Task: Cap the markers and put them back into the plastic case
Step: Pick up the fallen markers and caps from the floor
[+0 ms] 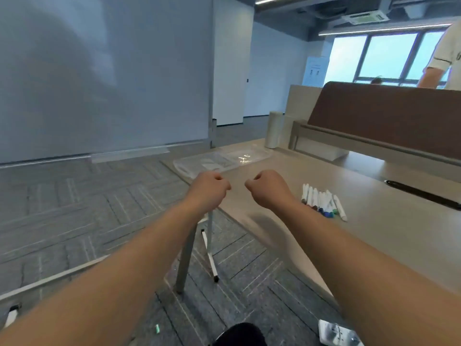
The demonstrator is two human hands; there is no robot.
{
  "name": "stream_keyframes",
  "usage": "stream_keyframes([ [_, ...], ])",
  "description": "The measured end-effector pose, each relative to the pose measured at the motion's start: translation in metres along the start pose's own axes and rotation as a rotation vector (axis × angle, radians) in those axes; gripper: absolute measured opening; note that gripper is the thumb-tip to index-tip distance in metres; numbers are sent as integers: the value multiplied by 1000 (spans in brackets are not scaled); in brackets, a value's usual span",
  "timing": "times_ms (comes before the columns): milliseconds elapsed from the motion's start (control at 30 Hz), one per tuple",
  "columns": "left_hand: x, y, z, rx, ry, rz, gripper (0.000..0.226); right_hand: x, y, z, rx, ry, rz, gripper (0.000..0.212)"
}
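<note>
Several white markers (323,203) with coloured ends lie side by side on the beige table (374,221), right of my right hand. A clear plastic case (219,159) lies open at the table's far left corner. My left hand (208,189) and my right hand (268,188) are held out in front of me as fists, a small gap apart, above the table's left edge. Neither hand holds anything that I can see. One more white marker (209,254) lies on the carpet beside the table leg.
A whiteboard (104,76) stands at the left on the grey carpet. A white roll (273,129) stands at the table's far end, and a brown partition (386,116) runs along its right. A black slot (421,194) is set into the tabletop. A person (446,53) stands far right.
</note>
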State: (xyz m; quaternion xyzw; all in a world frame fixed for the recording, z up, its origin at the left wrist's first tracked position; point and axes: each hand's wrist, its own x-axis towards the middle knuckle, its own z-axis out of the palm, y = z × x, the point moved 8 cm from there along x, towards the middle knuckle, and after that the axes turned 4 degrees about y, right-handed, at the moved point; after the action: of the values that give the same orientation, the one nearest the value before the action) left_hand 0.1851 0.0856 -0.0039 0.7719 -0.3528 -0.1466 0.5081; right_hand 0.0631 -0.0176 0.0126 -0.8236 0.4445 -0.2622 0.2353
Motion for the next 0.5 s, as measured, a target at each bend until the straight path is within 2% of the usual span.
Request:
stream_keyframes([
  [133,-14,-75,-68,59,68,-83,20,-34,-53,81,54,-129,-106,26],
  [267,-27,-172,-122,75,129,-248,18,-67,-90,172,49,-252,-171,28],
  [367,-39,-252,-147,88,153,-371,18,-93,-95,250,9,-378,-186,29],
  [500,-60,-361,-149,109,96,-518,18,-120,-69,351,-50,-500,-145,37],
])
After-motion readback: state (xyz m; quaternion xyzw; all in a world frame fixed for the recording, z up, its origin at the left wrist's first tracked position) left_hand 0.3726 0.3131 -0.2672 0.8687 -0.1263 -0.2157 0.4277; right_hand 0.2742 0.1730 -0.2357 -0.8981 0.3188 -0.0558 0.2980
